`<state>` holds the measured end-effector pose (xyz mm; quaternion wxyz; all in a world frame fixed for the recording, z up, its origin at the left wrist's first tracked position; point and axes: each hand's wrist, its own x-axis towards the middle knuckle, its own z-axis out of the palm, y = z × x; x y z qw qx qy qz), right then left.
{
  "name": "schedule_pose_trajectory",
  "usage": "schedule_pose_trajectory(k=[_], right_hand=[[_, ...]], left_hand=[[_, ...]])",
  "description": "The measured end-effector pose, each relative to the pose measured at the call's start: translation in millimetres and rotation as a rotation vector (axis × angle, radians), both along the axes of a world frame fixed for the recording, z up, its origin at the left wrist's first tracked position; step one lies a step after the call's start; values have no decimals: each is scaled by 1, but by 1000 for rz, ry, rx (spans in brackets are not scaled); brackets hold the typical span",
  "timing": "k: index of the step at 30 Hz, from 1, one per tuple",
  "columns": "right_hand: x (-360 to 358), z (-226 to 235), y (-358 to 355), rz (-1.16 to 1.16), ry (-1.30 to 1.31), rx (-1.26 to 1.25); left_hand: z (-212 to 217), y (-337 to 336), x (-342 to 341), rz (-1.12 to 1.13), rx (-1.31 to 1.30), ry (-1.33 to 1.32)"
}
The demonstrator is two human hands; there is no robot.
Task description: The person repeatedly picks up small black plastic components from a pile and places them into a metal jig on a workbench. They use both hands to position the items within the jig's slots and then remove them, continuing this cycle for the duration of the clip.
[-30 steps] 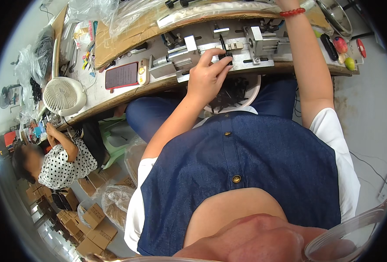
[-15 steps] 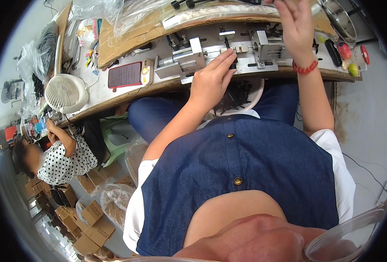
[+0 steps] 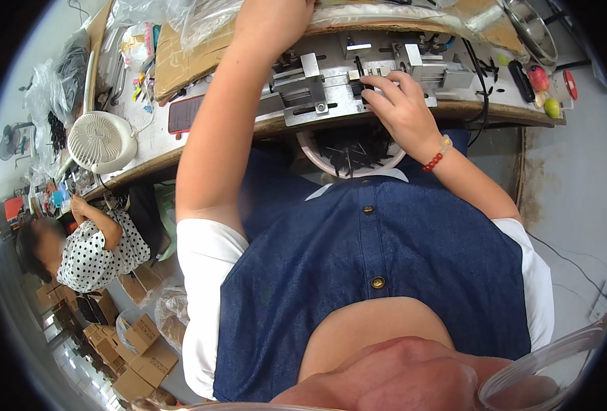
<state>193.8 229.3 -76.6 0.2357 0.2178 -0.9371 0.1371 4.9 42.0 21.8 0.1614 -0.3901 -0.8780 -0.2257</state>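
A metal clamping fixture [image 3: 337,88] with blocks and rods facing each other lies along the bench's front edge. A thin black piece [image 3: 359,67] stands across its middle, beside a small pale metal block. My right hand [image 3: 407,111] is over the fixture's middle, fingers bent and fingertips closed at the black piece's near end. My left hand [image 3: 276,26] reaches past the fixture to the far edge of view, over the cardboard and plastic; its fingers are hidden or cut off. Below the bench edge, at my lap, a pale round basin [image 3: 308,152] contains many thin black pieces.
A white fan [image 3: 103,142] and a red-edged phone [image 3: 183,115] stand left on the bench [image 3: 156,161]. Black cables [image 3: 485,89] hang over the front edge at right, near small fruit [image 3: 552,107]. A co-worker [image 3: 101,250] sits at far left, by cardboard boxes [image 3: 156,363].
My left hand has left the fixture's middle and moved forward to the far edge. My right hand has come down from the far right onto the black piece in the fixture.
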Motion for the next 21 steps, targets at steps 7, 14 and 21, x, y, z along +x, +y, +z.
schedule_pose_trajectory(k=[7,14,21], right_hand=[[-3,-2,1,-19,32,85],[-63,50,27,12,194,-75],[-160,94,28,-167,-37,63]], left_hand=[[21,-18,1,-23,43,-194],[17,-23,0,-1,248,-476],[-8,-12,-17,-143,1127,-917]])
